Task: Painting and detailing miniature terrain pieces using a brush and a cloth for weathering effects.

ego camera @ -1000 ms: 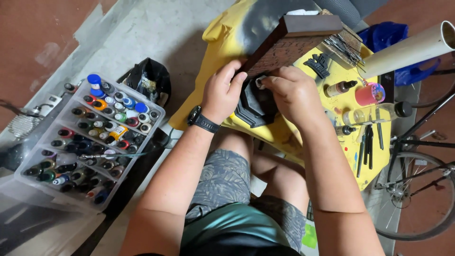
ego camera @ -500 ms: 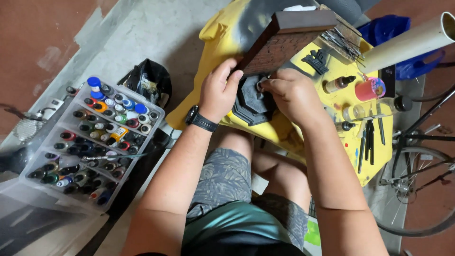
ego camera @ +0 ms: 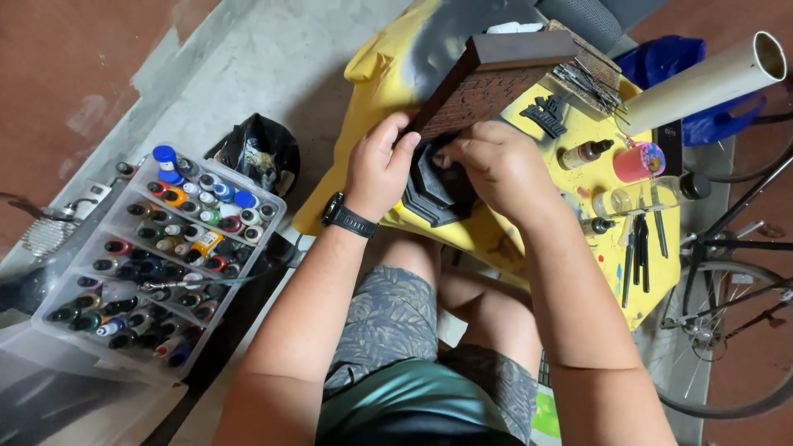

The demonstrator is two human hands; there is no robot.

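Head view: the left hand [ego camera: 382,169] and right hand [ego camera: 494,165] both grip a dark moulded model piece [ego camera: 438,186] on the yellow table [ego camera: 496,239], under a brown brick-textured block [ego camera: 487,83]. A clear box of paint bottles [ego camera: 157,256] lies left; a pink jar [ego camera: 638,162] right.
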